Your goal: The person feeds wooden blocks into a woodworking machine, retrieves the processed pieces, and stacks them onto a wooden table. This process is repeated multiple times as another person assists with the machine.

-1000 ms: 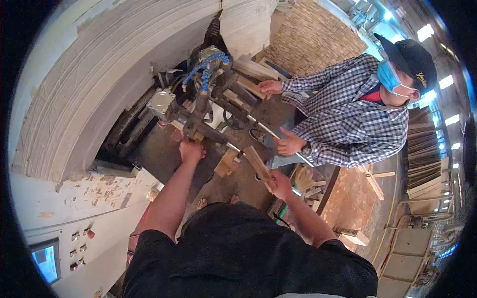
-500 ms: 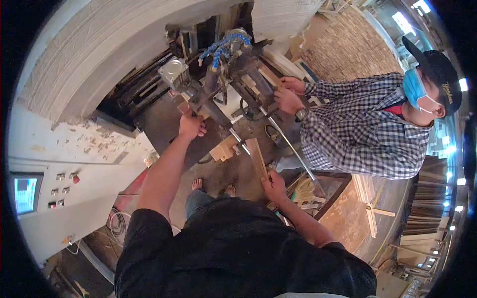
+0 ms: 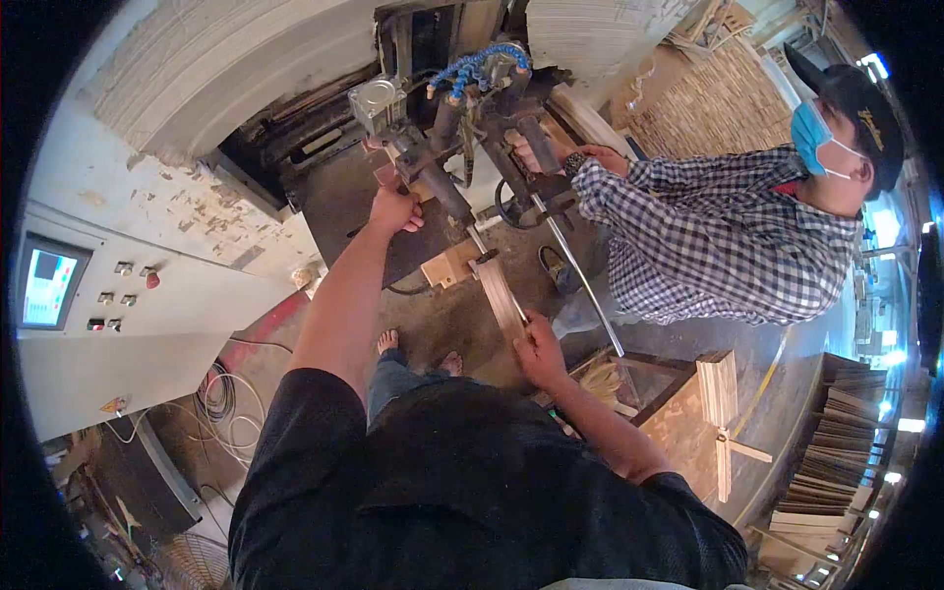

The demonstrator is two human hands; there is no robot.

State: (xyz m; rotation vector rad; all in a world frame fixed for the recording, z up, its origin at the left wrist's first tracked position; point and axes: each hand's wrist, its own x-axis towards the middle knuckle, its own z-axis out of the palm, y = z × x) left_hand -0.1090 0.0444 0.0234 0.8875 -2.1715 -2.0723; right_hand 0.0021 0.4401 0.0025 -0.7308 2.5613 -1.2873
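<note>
My right hand (image 3: 539,346) grips the near end of the wooden slat (image 3: 499,295), its long axis running up toward the machine head (image 3: 447,167), where my left hand (image 3: 393,208) is clenched.

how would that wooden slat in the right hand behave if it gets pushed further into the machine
The wooden slat looks straight and unbent, so probably stiff. It is thin and narrow, so likely light. The right hand grips only its near end, so the far end might wobble sideways.
</note>
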